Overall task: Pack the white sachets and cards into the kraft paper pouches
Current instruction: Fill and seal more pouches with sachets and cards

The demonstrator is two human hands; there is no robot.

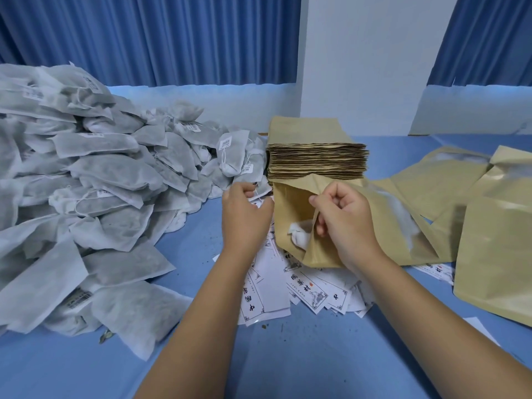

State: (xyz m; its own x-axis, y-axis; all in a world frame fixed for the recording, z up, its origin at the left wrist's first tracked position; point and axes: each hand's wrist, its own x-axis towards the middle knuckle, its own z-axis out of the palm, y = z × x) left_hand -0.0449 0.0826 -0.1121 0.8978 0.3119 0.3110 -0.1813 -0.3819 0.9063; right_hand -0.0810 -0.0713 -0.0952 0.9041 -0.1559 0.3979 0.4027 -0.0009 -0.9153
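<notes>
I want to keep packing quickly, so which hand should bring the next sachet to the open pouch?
Left. The left hand pinches a sachet at the edge of the sachet pile, right beside the pouch. The right hand grips the pouch's mouth, holding it open.

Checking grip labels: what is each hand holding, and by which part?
The right hand pinches the open kraft pouch by its mouth's front edge; the left hand seems to pinch a white sachet by its corner.
</notes>
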